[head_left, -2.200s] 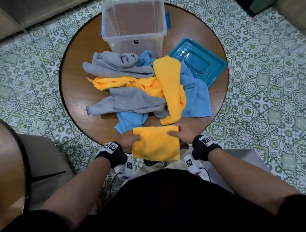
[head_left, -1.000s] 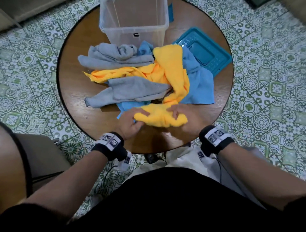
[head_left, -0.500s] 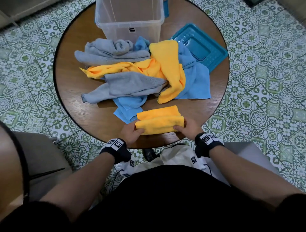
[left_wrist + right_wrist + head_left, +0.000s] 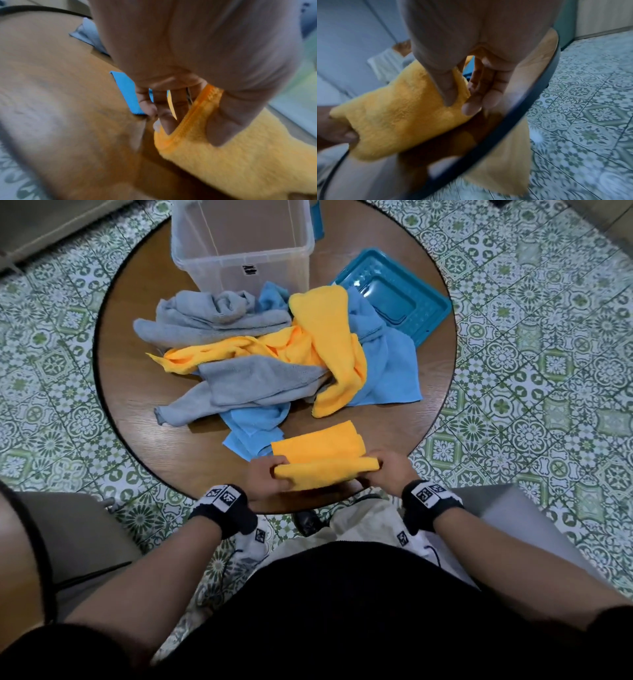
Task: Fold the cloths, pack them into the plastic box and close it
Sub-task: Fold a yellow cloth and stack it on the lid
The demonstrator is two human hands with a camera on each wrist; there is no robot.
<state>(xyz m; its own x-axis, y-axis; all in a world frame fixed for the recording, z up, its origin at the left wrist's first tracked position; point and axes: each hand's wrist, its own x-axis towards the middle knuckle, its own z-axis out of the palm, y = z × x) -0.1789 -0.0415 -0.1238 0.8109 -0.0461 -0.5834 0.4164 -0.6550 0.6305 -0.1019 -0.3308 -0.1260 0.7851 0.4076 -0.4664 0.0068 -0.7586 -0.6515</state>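
A folded yellow cloth (image 4: 322, 453) lies at the near edge of the round wooden table (image 4: 144, 392). My left hand (image 4: 265, 477) pinches its left end, thumb on top (image 4: 221, 121). My right hand (image 4: 390, 470) pinches its right end (image 4: 402, 115). Behind it sprawls a loose heap of grey (image 4: 253, 385), yellow (image 4: 329, 344) and blue (image 4: 387, 371) cloths. The clear plastic box (image 4: 239, 244) stands open and upright at the table's far side. Its teal lid (image 4: 394, 299) lies flat to the right of the box.
The table rim (image 4: 488, 142) runs just under my right hand. Patterned green floor tiles (image 4: 548, 371) surround the table. A grey seat (image 4: 68, 529) sits at the lower left, and my lap fills the bottom of the head view.
The yellow cloth has gone from a hanging square to a narrower folded strip. Both hands carried it up over the table, doubled it and drew it back to the near edge.
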